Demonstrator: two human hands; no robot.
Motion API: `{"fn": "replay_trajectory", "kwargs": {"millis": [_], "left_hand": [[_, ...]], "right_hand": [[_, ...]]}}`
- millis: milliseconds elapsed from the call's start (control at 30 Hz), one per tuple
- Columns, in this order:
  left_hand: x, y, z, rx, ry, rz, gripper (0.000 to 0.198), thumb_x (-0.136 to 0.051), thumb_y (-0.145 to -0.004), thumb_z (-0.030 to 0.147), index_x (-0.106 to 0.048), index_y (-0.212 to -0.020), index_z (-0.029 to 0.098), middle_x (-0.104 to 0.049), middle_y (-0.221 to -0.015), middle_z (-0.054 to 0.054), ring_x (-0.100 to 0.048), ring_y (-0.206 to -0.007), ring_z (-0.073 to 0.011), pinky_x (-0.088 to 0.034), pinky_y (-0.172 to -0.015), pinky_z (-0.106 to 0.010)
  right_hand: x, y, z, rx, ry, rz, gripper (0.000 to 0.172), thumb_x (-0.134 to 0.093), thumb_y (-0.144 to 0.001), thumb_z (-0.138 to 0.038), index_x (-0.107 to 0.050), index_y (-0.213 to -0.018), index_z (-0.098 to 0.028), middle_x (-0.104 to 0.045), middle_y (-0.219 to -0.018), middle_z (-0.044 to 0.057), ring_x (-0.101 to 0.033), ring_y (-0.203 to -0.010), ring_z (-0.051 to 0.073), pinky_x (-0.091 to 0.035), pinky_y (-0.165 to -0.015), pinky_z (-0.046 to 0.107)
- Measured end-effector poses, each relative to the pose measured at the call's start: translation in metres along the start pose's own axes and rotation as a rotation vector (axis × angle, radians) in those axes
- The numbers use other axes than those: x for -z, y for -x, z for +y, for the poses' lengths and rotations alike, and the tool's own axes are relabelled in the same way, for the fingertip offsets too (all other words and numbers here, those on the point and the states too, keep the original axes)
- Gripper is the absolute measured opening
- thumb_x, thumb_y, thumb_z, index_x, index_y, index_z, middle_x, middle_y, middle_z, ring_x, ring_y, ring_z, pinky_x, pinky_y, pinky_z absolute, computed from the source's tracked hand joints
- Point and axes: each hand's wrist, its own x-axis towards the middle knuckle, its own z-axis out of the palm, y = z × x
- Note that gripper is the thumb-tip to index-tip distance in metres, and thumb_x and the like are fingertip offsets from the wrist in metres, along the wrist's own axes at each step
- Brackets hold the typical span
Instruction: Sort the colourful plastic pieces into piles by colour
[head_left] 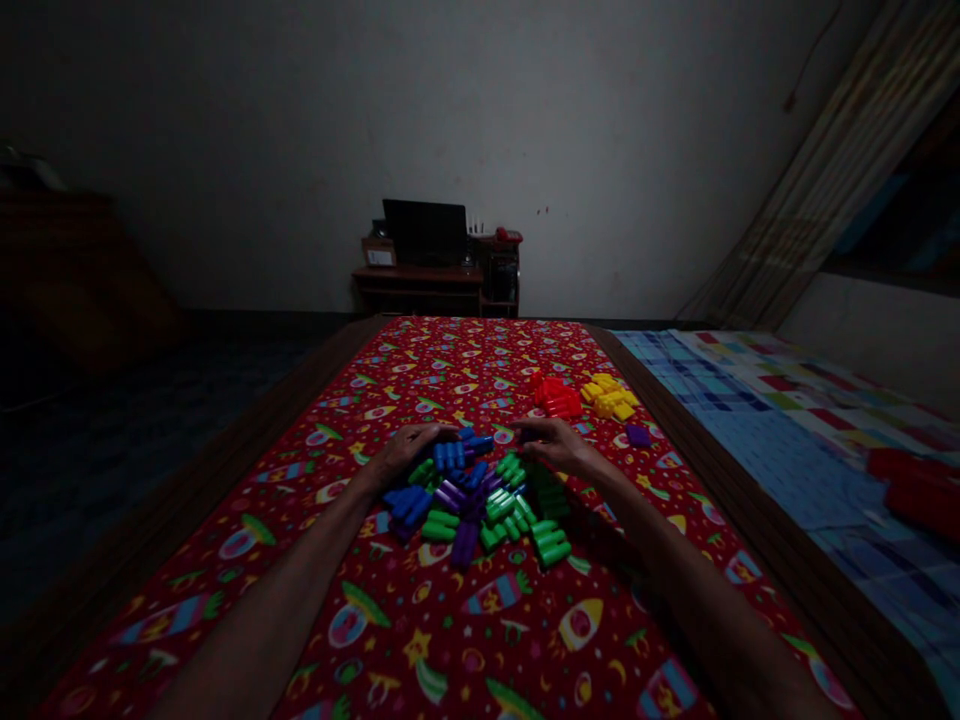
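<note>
A heap of blue, purple and green plastic blocks lies on a red patterned cloth. My left hand rests palm down at the heap's far left edge, fingers curved over blue blocks. My right hand lies at the far right edge, fingers curled on a dark block. Beyond them sit a red block pile, a yellow block pile and a lone purple block.
The cloth covers a long low surface with a wooden edge. A checked bedsheet with a red object lies to the right. A small desk with a dark monitor stands by the far wall. The room is dim.
</note>
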Motion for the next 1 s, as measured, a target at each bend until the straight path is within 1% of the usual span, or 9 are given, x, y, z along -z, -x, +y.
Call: {"fn": "replay_trajectory", "kwargs": {"millis": [100,200,267,367,500,633,800,900,1000], "left_hand": [[-0.001,0.000,0.001,-0.001,-0.003,0.005,0.058,-0.053,-0.078,0.065,-0.075,-0.100,0.015,-0.074,-0.104,-0.010,-0.067,-0.099,-0.0293,-0.049,-0.092,-0.038],[-0.001,0.000,0.000,0.006,-0.019,0.012,0.059,-0.053,-0.077,0.066,-0.075,-0.099,0.016,-0.075,-0.103,-0.010,-0.067,-0.099,-0.0299,-0.049,-0.093,-0.039],[0.000,0.000,-0.001,0.004,-0.019,0.020,0.058,-0.053,-0.077,0.065,-0.075,-0.097,0.015,-0.074,-0.102,-0.011,-0.066,-0.100,-0.0301,-0.049,-0.093,-0.040],[0.000,0.001,-0.001,0.001,-0.027,0.023,0.056,-0.052,-0.079,0.062,-0.075,-0.097,0.015,-0.074,-0.104,-0.011,-0.066,-0.102,-0.0299,-0.048,-0.094,-0.039],[0.000,0.002,0.000,0.002,-0.055,0.019,0.054,-0.051,-0.081,0.061,-0.075,-0.098,0.015,-0.074,-0.105,-0.011,-0.066,-0.101,-0.0297,-0.047,-0.095,-0.039],[0.001,0.001,-0.001,0.002,-0.052,0.032,0.055,-0.051,-0.080,0.062,-0.075,-0.096,0.015,-0.074,-0.104,-0.011,-0.066,-0.100,-0.0299,-0.048,-0.095,-0.040],[0.001,0.001,-0.001,0.011,-0.045,0.035,0.055,-0.052,-0.079,0.063,-0.076,-0.095,0.016,-0.074,-0.103,-0.011,-0.067,-0.098,-0.0298,-0.048,-0.094,-0.040],[0.001,0.001,-0.002,0.012,-0.031,0.039,0.055,-0.053,-0.079,0.063,-0.076,-0.096,0.016,-0.075,-0.102,-0.011,-0.067,-0.098,-0.0299,-0.048,-0.094,-0.040],[0.001,0.001,-0.004,0.012,-0.031,0.032,0.054,-0.053,-0.079,0.062,-0.075,-0.097,0.016,-0.074,-0.104,-0.011,-0.066,-0.100,-0.0299,-0.048,-0.094,-0.040]], "right_hand": [[0.027,0.010,0.005,-0.004,0.286,0.192,0.041,-0.061,-0.075,-0.015,-0.066,-0.116,-0.017,-0.072,-0.095,0.006,-0.065,-0.088,0.020,-0.049,-0.078,0.031],[0.063,0.027,0.015,-0.145,0.666,0.345,0.031,-0.063,-0.078,-0.019,-0.065,-0.109,-0.014,-0.071,-0.094,0.011,-0.065,-0.086,0.022,-0.047,-0.073,0.030],[0.086,0.041,0.023,-0.296,0.845,0.384,0.027,-0.064,-0.080,-0.021,-0.065,-0.105,-0.012,-0.070,-0.093,0.014,-0.064,-0.084,0.023,-0.044,-0.068,0.028],[0.110,0.058,0.036,-0.453,0.945,0.411,0.028,-0.064,-0.079,-0.022,-0.064,-0.105,-0.012,-0.069,-0.097,0.016,-0.064,-0.085,0.024,-0.041,-0.063,0.027],[0.121,0.065,0.052,-0.493,0.942,0.381,0.026,-0.070,-0.073,-0.025,-0.068,-0.096,-0.015,-0.070,-0.094,0.012,-0.064,-0.085,0.022,-0.040,-0.063,0.025],[0.123,0.063,0.056,-0.516,0.919,0.301,0.025,-0.072,-0.069,-0.022,-0.071,-0.093,-0.015,-0.072,-0.093,0.012,-0.065,-0.087,0.022,-0.042,-0.068,0.026],[0.113,0.055,0.032,-0.316,0.889,0.417,0.027,-0.062,-0.080,-0.021,-0.070,-0.105,-0.015,-0.072,-0.103,0.015,-0.065,-0.094,0.023,-0.045,-0.076,0.028],[0.082,0.042,0.005,-0.114,0.761,0.394,0.024,-0.054,-0.085,-0.018,-0.071,-0.102,-0.015,-0.073,-0.095,0.012,-0.066,-0.084,0.020,-0.046,-0.074,0.028],[0.032,0.022,-0.022,0.098,0.562,0.195,0.023,-0.052,-0.087,-0.019,-0.073,-0.097,-0.016,-0.073,-0.085,0.007,-0.065,-0.073,0.016,-0.044,-0.067,0.024]]}}
